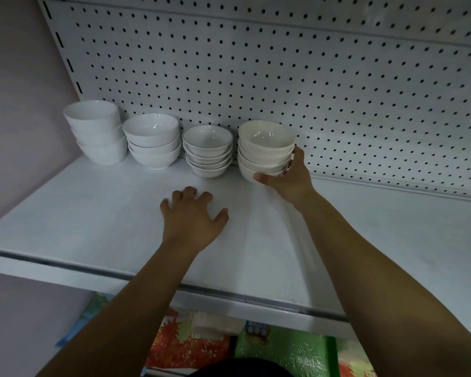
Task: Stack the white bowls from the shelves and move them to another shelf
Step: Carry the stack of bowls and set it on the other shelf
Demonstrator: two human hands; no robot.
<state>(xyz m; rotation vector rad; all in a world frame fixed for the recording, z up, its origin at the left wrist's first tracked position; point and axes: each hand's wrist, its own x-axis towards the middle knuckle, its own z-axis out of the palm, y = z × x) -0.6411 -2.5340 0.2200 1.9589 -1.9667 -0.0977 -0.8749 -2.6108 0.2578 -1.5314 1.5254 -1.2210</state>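
Several stacks of white bowls stand in a row at the back of a white shelf [93, 213]. The rightmost stack [265, 148] is cream-white; my right hand [288, 178] grips its lower bowls, thumb at the front and fingers round the right side. To its left stand a stack with dark rims [207, 149], a taller stack [152, 140] and the leftmost stack [95, 130]. My left hand [192, 216] rests on the shelf in front of the stacks, fingers spread and bent, holding nothing.
A white pegboard panel [283, 77] backs the shelf. A pale wall [17, 104] closes the left side. Below the shelf's front edge [229, 297] lie colourful packets [283, 349] on a lower level. Bare shelf surface extends right of my right hand.
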